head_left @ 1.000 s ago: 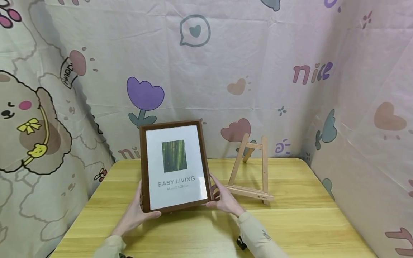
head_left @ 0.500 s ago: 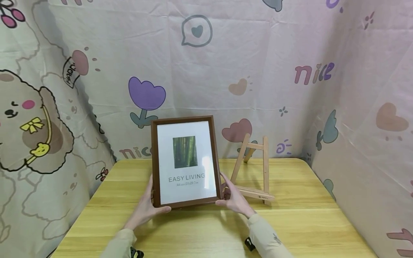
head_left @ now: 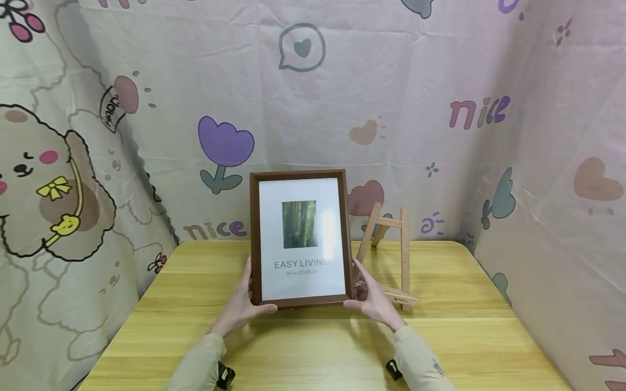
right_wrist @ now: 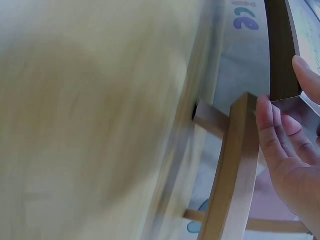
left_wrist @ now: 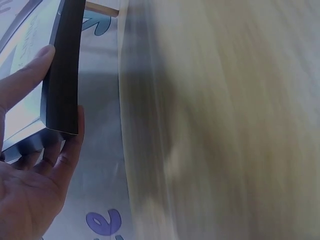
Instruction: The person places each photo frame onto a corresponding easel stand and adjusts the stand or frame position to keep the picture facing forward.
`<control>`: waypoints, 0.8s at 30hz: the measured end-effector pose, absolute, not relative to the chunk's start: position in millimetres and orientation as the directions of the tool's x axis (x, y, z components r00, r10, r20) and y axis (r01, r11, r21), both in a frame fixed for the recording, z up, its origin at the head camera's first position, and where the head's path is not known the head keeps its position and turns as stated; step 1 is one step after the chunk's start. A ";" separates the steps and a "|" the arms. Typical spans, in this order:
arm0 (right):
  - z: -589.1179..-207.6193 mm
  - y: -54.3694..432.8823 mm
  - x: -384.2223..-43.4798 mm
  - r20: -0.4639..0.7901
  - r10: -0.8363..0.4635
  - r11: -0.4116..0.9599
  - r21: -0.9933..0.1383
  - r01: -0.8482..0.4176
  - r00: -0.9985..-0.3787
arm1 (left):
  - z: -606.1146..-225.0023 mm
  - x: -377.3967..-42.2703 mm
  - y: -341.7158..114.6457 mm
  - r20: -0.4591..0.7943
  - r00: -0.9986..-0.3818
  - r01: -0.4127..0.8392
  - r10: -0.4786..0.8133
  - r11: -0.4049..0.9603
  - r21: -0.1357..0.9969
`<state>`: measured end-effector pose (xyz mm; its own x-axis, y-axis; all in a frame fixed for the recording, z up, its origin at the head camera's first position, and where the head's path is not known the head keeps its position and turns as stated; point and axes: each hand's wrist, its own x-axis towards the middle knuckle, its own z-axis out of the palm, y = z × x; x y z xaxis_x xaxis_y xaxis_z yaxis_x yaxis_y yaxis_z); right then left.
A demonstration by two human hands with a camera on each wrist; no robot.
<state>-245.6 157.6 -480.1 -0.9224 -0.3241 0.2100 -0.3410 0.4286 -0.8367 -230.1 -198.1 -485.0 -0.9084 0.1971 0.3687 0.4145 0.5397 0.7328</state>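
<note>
A brown picture frame [head_left: 256, 239] with a white "EASY LIVING" insert and a small bamboo picture faces me, held upright above the table. My left hand [head_left: 242, 307] grips its lower left corner, thumb on the front and fingers round the side and back. At the lower right corner my right hand [head_left: 374, 304] grips it the same way. In the right wrist view the fingers [right_wrist: 270, 135] curl behind the frame's corner, close beside the wooden easel [right_wrist: 230, 175]. That small easel stands on the table to the right, its left part partly hidden by the frame and my right hand.
The light wood table [head_left: 469, 347] runs back to a patterned cloth [head_left: 303, 125] hanging behind, with more cloth on both sides. A black strap piece [head_left: 225, 376] shows at the left sleeve and another [head_left: 393, 370] at the right.
Both hands have carried the picture frame to the right and slightly up, closer to the easel. It has turned from a tilt to nearly straight. The easel stays in place.
</note>
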 end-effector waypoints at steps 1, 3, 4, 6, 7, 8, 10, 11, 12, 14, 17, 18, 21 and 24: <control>-479.9 159.9 -245.9 0.214 -0.323 0.428 -0.835 -0.344 -0.922 | -484.6 -231.5 -195.9 0.369 -0.908 0.416 0.199 0.537 0.734; -479.0 164.5 -246.4 0.218 -0.318 0.430 -0.834 -0.345 -0.923 | -483.5 -234.2 -191.7 0.372 -0.906 0.421 0.203 0.531 0.736; -478.8 166.8 -246.8 0.219 -0.310 0.434 -0.833 -0.343 -0.925 | -482.8 -235.2 -189.5 0.369 -0.906 0.420 0.205 0.531 0.736; -477.4 170.6 -247.0 0.224 -0.297 0.426 -0.839 -0.339 -0.928 | -481.2 -237.3 -185.1 0.369 -0.906 0.421 0.208 0.528 0.737; -476.7 172.6 -247.2 0.221 -0.292 0.423 -0.843 -0.333 -0.931 | -480.3 -238.2 -182.9 0.364 -0.908 0.417 0.207 0.526 0.742; -476.1 174.5 -247.3 0.219 -0.281 0.421 -0.847 -0.325 -0.934 | -479.2 -239.0 -180.6 0.359 -0.910 0.413 0.207 0.528 0.742; -474.5 178.3 -247.0 0.216 -0.264 0.407 -0.858 -0.312 -0.940 | -477.2 -240.9 -175.5 0.356 -0.911 0.411 0.209 0.529 0.743; -474.0 180.4 -246.9 0.216 -0.262 0.398 -0.864 -0.309 -0.941 | -476.6 -242.0 -172.8 0.358 -0.910 0.413 0.210 0.527 0.743; -473.7 182.7 -246.8 0.216 -0.262 0.389 -0.868 -0.308 -0.941 | -475.8 -243.2 -170.2 0.356 -0.910 0.413 0.211 0.520 0.747; -473.1 187.2 -246.1 0.230 -0.244 0.385 -0.868 -0.312 -0.942 | -474.9 -245.8 -164.9 0.357 -0.909 0.416 0.216 0.518 0.748; -474.0 195.0 -245.6 0.261 -0.238 0.379 -0.862 -0.337 -0.935 | -474.3 -249.4 -157.1 0.354 -0.908 0.419 0.224 0.499 0.759; -474.2 197.6 -245.3 0.267 -0.234 0.383 -0.858 -0.341 -0.935 | -473.9 -250.4 -154.6 0.351 -0.909 0.417 0.226 0.491 0.765; -475.2 205.5 -244.6 0.271 -0.225 0.396 -0.852 -0.342 -0.936 | -473.7 -253.9 -147.3 0.360 -0.903 0.429 0.234 0.485 0.762; -475.5 212.4 -243.7 0.276 -0.216 0.413 -0.843 -0.343 -0.937 | -474.0 -257.9 -140.5 0.382 -0.890 0.456 0.249 0.497 0.738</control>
